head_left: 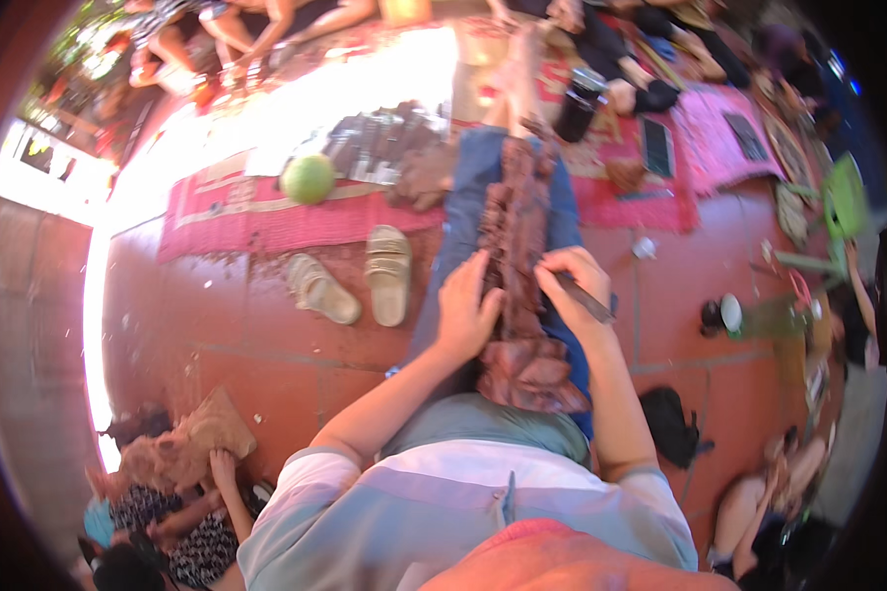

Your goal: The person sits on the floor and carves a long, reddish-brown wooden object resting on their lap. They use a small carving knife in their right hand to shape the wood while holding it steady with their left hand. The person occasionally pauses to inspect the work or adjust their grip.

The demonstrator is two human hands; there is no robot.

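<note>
Between the fingers of 2 hands lies the carving point(517, 222), long, brown and knobbly, running forward along the legs point(470, 187), its thick end just behind the fingers. On its right edge, the right hand point(574, 281) has its fingers pinched narrow around a dark tool point(587, 299); the tip is too small to make out. Opposite, the left hand point(466, 307) rests on the left edge, thumb set apart from the fingers; whether they grip or merely steady, I cannot tell.

The main risk seems to be a slip: if the tool skids across the wood under too much push, the left fingers sit close by, on the far side of the carving. A skid off the right edge could reach the leg beneath the right fingers. With 2 legs as its support, the carving may also rock if pressed unevenly, spoiling a stroke. Ahead of the fingers, its knobs look likely to chip under prying, and a swing of the far end could knock the jar point(579, 106) just right of it.
</note>
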